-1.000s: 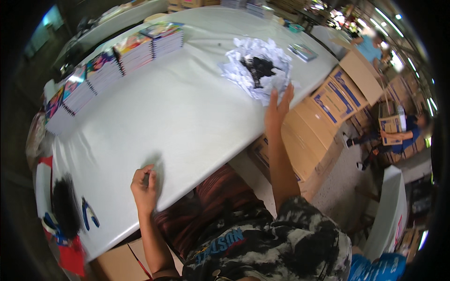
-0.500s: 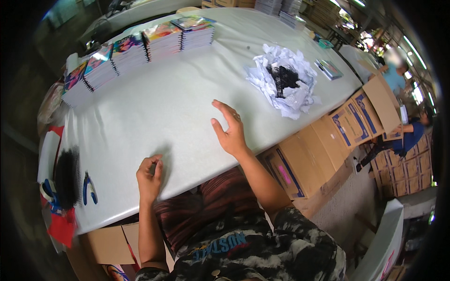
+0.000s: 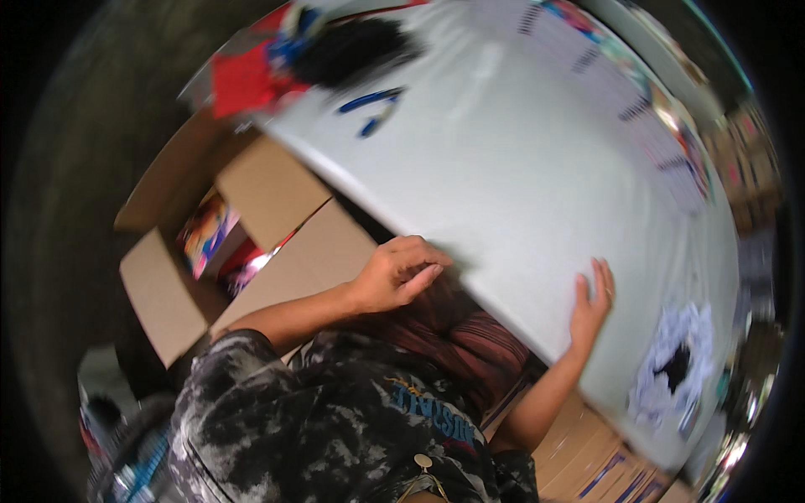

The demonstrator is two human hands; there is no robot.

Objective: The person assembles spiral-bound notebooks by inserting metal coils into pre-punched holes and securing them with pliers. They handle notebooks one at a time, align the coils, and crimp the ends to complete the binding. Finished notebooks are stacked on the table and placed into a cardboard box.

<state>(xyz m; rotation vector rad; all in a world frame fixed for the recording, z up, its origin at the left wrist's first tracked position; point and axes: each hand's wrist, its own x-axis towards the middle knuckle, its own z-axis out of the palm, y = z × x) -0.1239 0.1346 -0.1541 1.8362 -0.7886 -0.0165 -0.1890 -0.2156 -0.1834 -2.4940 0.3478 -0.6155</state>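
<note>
My left hand (image 3: 401, 272) hovers at the near edge of the white-covered table (image 3: 503, 210), its fingers loosely curled, the thumb apart and nothing seen between them. Over the tabletop to the right, my right hand (image 3: 593, 303) holds nothing and has its fingers stretched out. Blue-handled pliers (image 3: 373, 109) lie at the left end of the table, beside a blurred bundle of black binding coils (image 3: 360, 52). Several stacks of spiral-bound notebooks (image 3: 641, 126) with colourful covers line the far side.
An open cardboard box (image 3: 277, 189) with colourful notebooks (image 3: 210, 235) inside stands left of the table. Red sheeting (image 3: 243, 84) hangs at the table's left corner. Crumpled white paper (image 3: 650, 386) with something black in it lies at right. Closed cartons (image 3: 579, 444) stand below the near right edge.
My view has swung to the left, so the open box now shows fully. My left hand is now at the table's edge; my right hand remains over the tabletop. Neither has picked anything up.
</note>
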